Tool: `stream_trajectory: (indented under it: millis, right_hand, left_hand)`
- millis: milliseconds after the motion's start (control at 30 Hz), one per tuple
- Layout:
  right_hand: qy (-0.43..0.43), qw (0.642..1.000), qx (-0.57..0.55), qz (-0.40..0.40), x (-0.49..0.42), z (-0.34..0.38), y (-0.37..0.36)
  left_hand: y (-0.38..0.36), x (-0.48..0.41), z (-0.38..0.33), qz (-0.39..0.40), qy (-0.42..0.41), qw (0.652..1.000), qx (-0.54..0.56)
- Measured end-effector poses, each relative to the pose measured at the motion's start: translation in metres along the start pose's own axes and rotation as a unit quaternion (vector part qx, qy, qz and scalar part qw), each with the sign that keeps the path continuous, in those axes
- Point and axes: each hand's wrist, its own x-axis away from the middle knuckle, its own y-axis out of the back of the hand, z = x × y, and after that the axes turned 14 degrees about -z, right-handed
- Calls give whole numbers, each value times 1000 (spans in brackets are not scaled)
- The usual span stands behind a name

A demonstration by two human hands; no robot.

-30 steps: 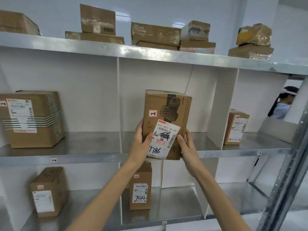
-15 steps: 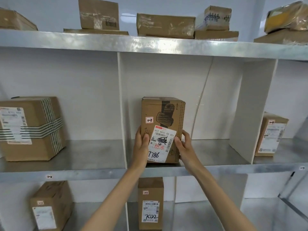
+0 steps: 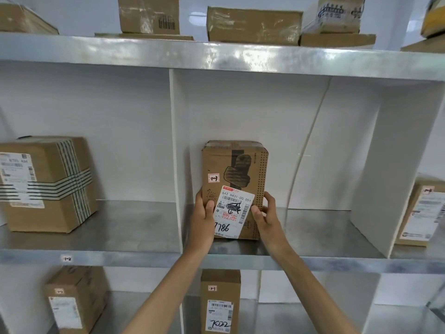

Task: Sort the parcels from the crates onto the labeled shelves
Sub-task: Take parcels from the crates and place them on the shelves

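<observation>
**A:** Head cam, centre of frame: the parcel (image 3: 234,189) stands upright on the middle shelf (image 3: 313,237), close to the white divider (image 3: 175,153). The left hand (image 3: 203,216) and right hand (image 3: 266,216) are clamped on its lower sides.

**B:** It's tall and narrow tbh, and it sits near the front lip. Let go unevenly and I reckon it tips forward.

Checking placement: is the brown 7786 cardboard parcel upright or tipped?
Upright: the brown 7786 cardboard parcel stands on its short end on the metal shelf.

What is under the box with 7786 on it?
The 7786 box stands on the metal shelf. Whether anything lies beneath its base cannot be seen; both hands hold it.
</observation>
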Motion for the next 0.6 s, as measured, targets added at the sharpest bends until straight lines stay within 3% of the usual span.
stream_trajectory:
  millis: [600]
  right_hand:
    - [42, 999, -3, 16, 8, 2, 5]
  left_hand:
    - [3, 21, -17, -90, -42, 991, -87]
